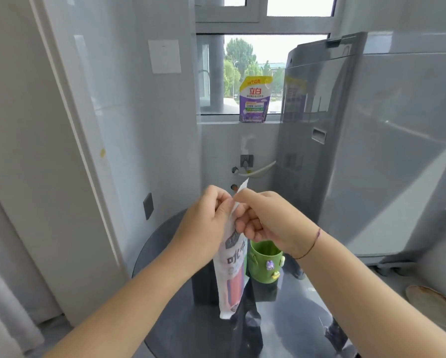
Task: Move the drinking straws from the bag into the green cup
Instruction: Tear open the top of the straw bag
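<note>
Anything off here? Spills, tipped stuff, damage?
Nothing stands out: the left hand and right hand pinch the straw bag by its top; the green cup stands upright on the table. No spills.

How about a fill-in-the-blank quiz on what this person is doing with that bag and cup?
1. The left hand and right hand pinch the straw bag at its ____ end.
2. The cup standing on the round table is coloured ____.
3. The purple pouch stands on the ____ sill.
Missing words: top; green; window.
</note>
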Motion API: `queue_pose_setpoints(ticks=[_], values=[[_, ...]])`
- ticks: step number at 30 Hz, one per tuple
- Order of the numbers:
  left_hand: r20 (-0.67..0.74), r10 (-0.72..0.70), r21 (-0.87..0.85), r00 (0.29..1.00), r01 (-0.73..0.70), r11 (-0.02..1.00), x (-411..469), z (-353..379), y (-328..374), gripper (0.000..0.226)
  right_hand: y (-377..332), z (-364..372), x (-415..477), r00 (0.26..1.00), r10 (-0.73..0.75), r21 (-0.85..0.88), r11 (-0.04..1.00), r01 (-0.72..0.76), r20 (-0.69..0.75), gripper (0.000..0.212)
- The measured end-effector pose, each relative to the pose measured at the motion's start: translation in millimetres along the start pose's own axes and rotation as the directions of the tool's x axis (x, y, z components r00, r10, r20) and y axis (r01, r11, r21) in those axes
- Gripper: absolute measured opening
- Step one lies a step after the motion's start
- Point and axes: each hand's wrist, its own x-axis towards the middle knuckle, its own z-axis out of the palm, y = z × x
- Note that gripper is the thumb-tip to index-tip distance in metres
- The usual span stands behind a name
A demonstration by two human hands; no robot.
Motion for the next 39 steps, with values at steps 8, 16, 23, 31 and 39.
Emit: queue_pose_setpoints(ticks=[8, 16, 23, 31, 39], values=[[0.249, -0.263, -0.325, 0.932, 0.336, 0.884, 17.0, -12.6, 7.1, 0.025, 9.2, -11.3, 3.6, 0.991, -0.096, 0.004, 0.995, 0.096, 0.091, 0.027], [0.322, -0.33, -0.241, 0.887, 0.414, 0.878, 29.2, -12.4, 8.9, 0.019, 13.8, -6.9, 4.5, 0.971, -0.204, 0.011, 0.979, 0.204, 0.123, 0.025], [0.25, -0.283, -0.023, 0.926, 0.298, 0.954, 38.5, -30.3, 4.8, 0.01, 14.3, -13.9, 2.5, 0.981, -0.194, -0.007, 0.981, 0.194, 0.018, 0.034], [0.28, -0.245, 0.06, 0.928, 0.238, 0.969, 38.7, -55.3, 7.4, 0.01, 6.6, -30.7, 2.7, 0.983, -0.152, -0.308, 0.944, 0.115, -0.099, 0.03], [0.143, -0.09, 0.091, 0.986, 0.078, 0.993, 40.3, -45.3, 20.8, 0.005, -11.3, -31.2, -1.5, 0.999, 0.009, -0.406, 0.914, 0.009, 0.042, 0.018]])
